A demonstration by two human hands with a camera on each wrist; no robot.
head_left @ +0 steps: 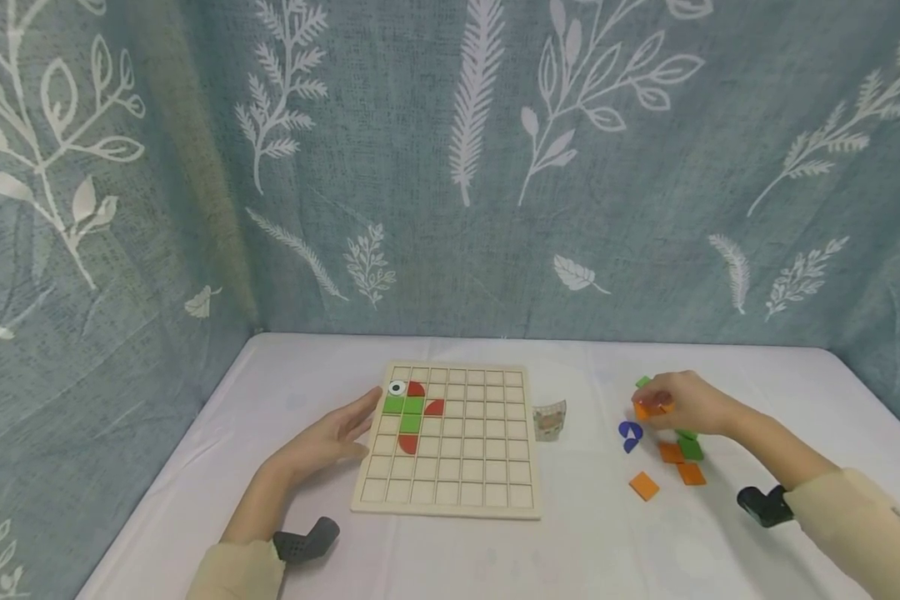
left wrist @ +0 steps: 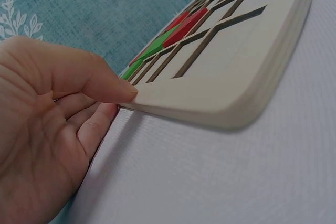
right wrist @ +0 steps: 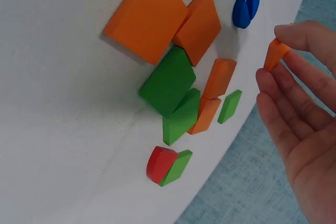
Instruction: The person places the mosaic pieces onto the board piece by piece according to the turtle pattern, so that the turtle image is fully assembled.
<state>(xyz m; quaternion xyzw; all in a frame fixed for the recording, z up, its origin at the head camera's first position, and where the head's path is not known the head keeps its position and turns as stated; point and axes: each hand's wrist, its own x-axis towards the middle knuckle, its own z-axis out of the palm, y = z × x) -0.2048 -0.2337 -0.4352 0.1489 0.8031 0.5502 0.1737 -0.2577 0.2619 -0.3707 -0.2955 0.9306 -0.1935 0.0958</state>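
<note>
A light wooden grid board (head_left: 472,476) lies flat, with an eye tile (head_left: 397,387), green squares (head_left: 411,423) and red rounded tiles (head_left: 408,444) in its upper left cells. At its left edge is my left hand (head_left: 328,433), fingers fairly straight; in the left wrist view the thumb (left wrist: 113,85) touches the rim. Over at the right, my right hand (head_left: 686,404) pinches a small orange tile (right wrist: 275,53) between thumb and fingertips, above the loose pieces. Blue curved pieces (head_left: 630,432) sit just left of that hand.
Loose orange tiles (right wrist: 152,17), green tiles (right wrist: 170,80) and a red curved piece (right wrist: 161,164) are scattered below the right hand. A small printed card (head_left: 550,421) stands beside the board's right edge. Patterned blue-green cloth (head_left: 420,208) hangs behind the white table (head_left: 570,550).
</note>
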